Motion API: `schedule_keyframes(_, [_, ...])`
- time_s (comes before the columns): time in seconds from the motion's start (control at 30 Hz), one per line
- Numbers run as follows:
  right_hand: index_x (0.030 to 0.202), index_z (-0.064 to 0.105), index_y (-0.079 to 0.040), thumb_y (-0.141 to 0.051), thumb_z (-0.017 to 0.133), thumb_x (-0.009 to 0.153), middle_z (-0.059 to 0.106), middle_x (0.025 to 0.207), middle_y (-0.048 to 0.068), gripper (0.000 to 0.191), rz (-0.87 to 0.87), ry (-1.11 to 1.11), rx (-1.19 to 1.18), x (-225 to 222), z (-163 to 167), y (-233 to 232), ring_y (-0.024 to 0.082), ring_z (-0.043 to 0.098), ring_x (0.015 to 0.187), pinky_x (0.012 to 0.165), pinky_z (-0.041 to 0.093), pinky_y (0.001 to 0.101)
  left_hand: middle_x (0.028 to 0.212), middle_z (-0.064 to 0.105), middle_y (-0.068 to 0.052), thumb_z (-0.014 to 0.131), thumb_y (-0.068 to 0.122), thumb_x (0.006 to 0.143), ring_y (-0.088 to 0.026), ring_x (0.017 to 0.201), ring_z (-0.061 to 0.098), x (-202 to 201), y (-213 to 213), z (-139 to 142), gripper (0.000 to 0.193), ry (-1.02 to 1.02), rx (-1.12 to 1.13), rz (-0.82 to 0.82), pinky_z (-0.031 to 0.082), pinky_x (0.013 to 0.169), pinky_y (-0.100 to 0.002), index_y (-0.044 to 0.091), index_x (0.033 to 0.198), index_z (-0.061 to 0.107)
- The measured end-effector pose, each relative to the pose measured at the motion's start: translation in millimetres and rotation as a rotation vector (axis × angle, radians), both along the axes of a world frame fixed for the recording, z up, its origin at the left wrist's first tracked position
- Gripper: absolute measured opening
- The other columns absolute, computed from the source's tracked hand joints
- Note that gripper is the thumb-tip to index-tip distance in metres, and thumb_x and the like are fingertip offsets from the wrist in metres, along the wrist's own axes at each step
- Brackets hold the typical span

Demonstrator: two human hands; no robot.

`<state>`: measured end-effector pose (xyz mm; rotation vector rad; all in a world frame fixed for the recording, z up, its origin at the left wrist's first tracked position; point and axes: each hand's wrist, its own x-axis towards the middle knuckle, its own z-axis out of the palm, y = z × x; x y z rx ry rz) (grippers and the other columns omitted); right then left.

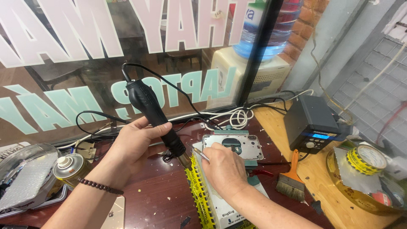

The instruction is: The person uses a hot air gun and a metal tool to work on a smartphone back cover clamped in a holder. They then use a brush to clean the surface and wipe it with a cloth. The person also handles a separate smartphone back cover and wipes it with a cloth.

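Observation:
My left hand [133, 144] grips a black hot-air gun [154, 116] by its handle, nozzle slanting down toward a phone back frame [243, 146]. The silver frame lies clamped on a white fixture [220, 208] with a yellow and black striped tape edge. My right hand [222, 169] rests on the fixture next to the frame and pinches a thin metal tool [199, 153] whose tip points up-left near the gun's nozzle. A bead bracelet is on my left wrist.
A black station with a blue display [311, 123] sits at the right, an orange-handled brush [292, 176] beside it. A roll of yellow tape [366, 159] lies on a tin at far right. A spray can [70, 167] stands at left. Cables [235, 116] run along the window.

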<state>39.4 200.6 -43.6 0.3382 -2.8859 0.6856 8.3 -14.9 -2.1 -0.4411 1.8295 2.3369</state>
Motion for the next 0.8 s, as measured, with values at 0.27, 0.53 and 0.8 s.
schedule_keyframes(0.27, [0.083, 0.069, -0.005, -0.018, 0.063, 0.090, 0.072, 0.086, 0.015, 0.016, -0.009, -0.162, -0.002, -6.4, 19.8, -3.2, 0.033, 0.072, 0.081, 0.076, 0.056, 0.0463, 0.095, 0.072, -0.007, 0.074, 0.009, 0.086, -0.021, 0.090, 0.072, 6.8, 4.2, 6.0, 0.011, 0.005, 0.032, -0.010, 0.063, 0.082, -0.042, 0.006, 0.096, 0.069])
schedule_keyframes(0.53, [0.108, 0.071, -0.009, -0.035, 0.071, 0.088, 0.074, 0.097, 0.018, 0.033, -0.073, -0.255, -0.022, -2.4, 47.0, 3.2, 0.036, 0.071, 0.094, 0.083, 0.054, 0.0480, 0.094, 0.072, -0.007, 0.074, 0.009, 0.086, -0.021, 0.091, 0.072, 9.4, 7.3, 9.4, 0.009, -0.016, 0.019, -0.013, 0.062, 0.084, -0.041, 0.007, 0.093, 0.069])
schedule_keyframes(0.8, [0.116, 0.074, -0.008, -0.020, 0.069, 0.087, 0.078, 0.089, 0.015, 0.032, -0.009, -0.183, -0.154, -5.0, 42.3, 13.4, 0.030, 0.075, 0.082, 0.076, 0.058, 0.0413, 0.093, 0.073, -0.007, 0.075, 0.010, 0.086, -0.022, 0.090, 0.071, 5.1, 9.0, 10.8, 0.009, -0.002, 0.014, -0.040, 0.061, 0.083, -0.041, 0.008, 0.093, 0.069])
